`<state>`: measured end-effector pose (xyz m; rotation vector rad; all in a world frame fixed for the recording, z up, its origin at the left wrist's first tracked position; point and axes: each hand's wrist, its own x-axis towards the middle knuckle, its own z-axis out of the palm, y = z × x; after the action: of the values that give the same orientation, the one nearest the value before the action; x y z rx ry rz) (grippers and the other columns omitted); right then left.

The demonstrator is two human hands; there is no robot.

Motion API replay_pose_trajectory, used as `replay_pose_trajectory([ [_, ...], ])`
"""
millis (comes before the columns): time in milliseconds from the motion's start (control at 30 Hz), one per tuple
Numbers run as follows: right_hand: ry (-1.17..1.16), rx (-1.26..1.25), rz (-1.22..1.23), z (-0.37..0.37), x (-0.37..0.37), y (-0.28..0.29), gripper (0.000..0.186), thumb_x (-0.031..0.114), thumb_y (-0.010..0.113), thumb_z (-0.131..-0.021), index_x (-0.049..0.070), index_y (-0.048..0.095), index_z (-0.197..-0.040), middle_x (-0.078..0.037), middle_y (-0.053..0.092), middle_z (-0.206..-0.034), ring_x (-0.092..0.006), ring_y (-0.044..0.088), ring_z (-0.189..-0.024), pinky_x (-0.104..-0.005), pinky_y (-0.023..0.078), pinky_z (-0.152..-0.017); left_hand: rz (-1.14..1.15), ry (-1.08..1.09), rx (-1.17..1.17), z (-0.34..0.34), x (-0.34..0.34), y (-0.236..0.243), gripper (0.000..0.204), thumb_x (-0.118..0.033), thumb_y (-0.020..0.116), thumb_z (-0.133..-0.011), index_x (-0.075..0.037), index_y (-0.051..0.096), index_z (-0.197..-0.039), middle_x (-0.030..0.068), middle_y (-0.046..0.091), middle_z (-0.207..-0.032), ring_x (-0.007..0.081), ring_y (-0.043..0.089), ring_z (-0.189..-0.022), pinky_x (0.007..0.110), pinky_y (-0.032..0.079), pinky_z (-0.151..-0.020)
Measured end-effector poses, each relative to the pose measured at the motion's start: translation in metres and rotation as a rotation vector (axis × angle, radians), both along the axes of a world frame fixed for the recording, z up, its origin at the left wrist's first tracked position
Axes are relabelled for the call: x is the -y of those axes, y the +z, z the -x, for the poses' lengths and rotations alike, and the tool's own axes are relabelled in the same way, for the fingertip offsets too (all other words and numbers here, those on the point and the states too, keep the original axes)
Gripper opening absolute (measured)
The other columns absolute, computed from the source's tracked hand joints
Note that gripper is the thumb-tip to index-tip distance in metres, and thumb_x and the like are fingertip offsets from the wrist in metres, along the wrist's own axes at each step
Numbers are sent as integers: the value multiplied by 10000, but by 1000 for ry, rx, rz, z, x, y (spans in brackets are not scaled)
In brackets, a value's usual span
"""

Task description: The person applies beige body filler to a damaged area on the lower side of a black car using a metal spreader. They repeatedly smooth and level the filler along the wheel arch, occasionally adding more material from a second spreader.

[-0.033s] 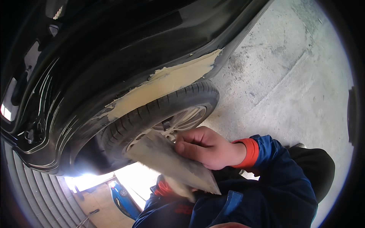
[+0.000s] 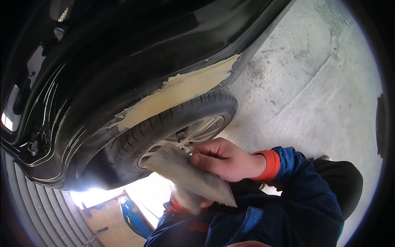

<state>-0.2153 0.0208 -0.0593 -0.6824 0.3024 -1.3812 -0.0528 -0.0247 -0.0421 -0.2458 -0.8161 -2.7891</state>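
Observation:
In the head view, my right hand point(image 2: 222, 160) is closed on the edge of a flat, putty-smeared spreader plate point(image 2: 185, 177) held in front of the wheel point(image 2: 173, 136). My left hand point(image 2: 202, 202) is behind and below the plate, mostly hidden, beside a second blurred, putty-coated piece point(image 2: 187, 195); its grip cannot be made out. Above the tyre, a long ragged band of beige filler point(image 2: 177, 90) covers the wheel-arch edge of a black car body point(image 2: 103, 49).
Pale concrete floor point(image 2: 312, 90) lies to the right, with my dark-trousered knee point(image 2: 337, 181) low on it. At lower left are a ribbed metal shutter point(image 2: 37, 206), a bright opening and a blue car point(image 2: 131, 214) farther off.
The plate has shifted slightly up and to the right, and the blurred piece beneath it has moved a little left. The car and wheel look unchanged.

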Motion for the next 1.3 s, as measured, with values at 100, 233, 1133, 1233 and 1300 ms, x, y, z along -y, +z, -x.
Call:
replay_pose_trajectory([
  [100,-18,35,-103,-1,4,-10,307,308,569,-1012,24,638,-918,4,589,-750,-56,494,-711,-255,437,-643,-33,9,-45,-3,4,-3,214,-175,569,-987,-16,610,-1124,128,608,-709,195,608,-537,294,524,-486],
  [233,-115,157,-155,-3,0,-15,335,299,565,-1016,35,583,-810,24,540,-705,-47,448,-677,-253,413,-605,-15,17,-44,-10,2,-1,238,-171,559,-992,-28,596,-1179,124,609,-722,186,606,-548,291,530,-498],
  [1133,-938,-325,-30,10,14,-4,248,19,734,-846,62,508,-753,7,441,-582,-73,372,-486,-241,295,-442,148,138,88,-10,-12,25,255,-219,753,-831,-8,641,-920,63,571,-588,155,546,-394,252,474,-373],
  [1233,-898,-312,-38,6,13,4,241,13,730,-846,61,511,-756,8,437,-579,-71,360,-489,-243,287,-448,154,141,66,-10,-10,24,251,-223,747,-838,-5,635,-892,70,573,-595,160,548,-397,255,477,-374],
  [1300,-863,-272,-56,4,10,8,241,23,720,-860,60,507,-754,10,427,-567,-64,352,-492,-247,281,-452,150,105,17,-9,-8,21,255,-224,740,-846,0,636,-912,79,579,-604,165,550,-398,256,477,-374],
])
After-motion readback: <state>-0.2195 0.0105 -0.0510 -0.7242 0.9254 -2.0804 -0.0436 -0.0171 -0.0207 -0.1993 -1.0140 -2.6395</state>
